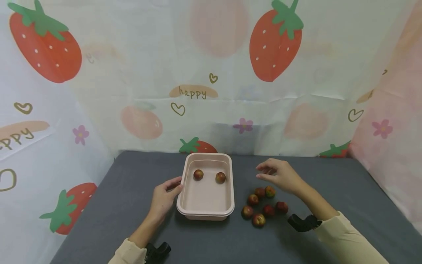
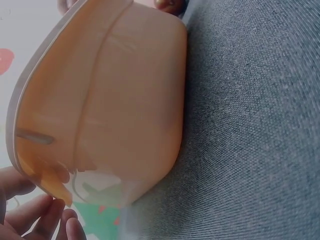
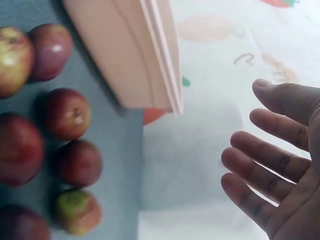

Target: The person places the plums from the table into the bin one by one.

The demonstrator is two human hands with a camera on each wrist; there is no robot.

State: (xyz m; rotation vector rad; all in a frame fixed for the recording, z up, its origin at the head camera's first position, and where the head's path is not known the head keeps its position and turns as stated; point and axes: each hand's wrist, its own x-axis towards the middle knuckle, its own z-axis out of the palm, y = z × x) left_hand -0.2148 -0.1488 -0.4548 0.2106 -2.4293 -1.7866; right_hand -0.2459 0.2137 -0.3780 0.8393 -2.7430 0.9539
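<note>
A pale pink rectangular plastic box (image 1: 206, 196) stands upright on the table, with one small apple (image 1: 198, 174) and a second apple (image 1: 220, 178) lying inside. My left hand (image 1: 165, 196) holds the box at its left rim. In the left wrist view the left fingers (image 2: 45, 215) are bent under that rim. Raised to the right of the box, my right hand (image 1: 280, 174) holds nothing, its fingers spread and loosely bent. Below it, several small red-and-yellow apples (image 1: 268, 210) lie in a loose group. One apple (image 3: 78, 211) has a green patch.
A dark grey cloth (image 1: 138, 168) covers the table. Behind and at the sides hangs a white curtain (image 1: 148, 73) printed with strawberries, hearts and flowers. A black wrist strap (image 1: 303, 222) sits on the right forearm, another strap (image 1: 158, 252) on the left.
</note>
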